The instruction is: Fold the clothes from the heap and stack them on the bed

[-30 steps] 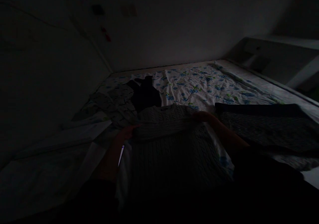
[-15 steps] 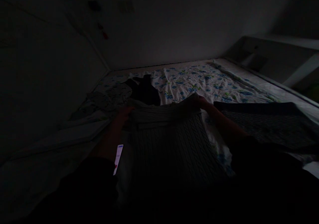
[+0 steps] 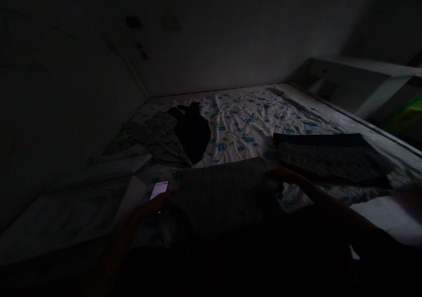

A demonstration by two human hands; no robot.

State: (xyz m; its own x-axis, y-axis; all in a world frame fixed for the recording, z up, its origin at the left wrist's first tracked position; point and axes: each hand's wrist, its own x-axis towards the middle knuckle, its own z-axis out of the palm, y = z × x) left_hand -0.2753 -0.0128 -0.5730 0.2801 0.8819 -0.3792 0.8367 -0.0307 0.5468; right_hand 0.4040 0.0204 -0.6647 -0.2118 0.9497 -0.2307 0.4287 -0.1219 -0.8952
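Note:
A grey cable-knit sweater lies on the bed in front of me, its far edge a straight fold and its near part lost in darkness. At its left side, my left hand is closed, with the fingertips at the knit; the hand partly covers a lit phone. My right hand is at the sweater's right side, its fingers bent round the cloth. Dim light and blur hide the exact grip of both hands.
A floral sheet covers the bed. Beyond the sweater lie a black garment and a crumpled grey cloth. A dark speckled folded garment lies at right. An open white box-like thing is at left, near the wall.
Both hands have come down and nearer to me with the sweater's ribbed hem, leaving a fold at its far edge. The left hand now overlaps the phone, and the view has shifted slightly.

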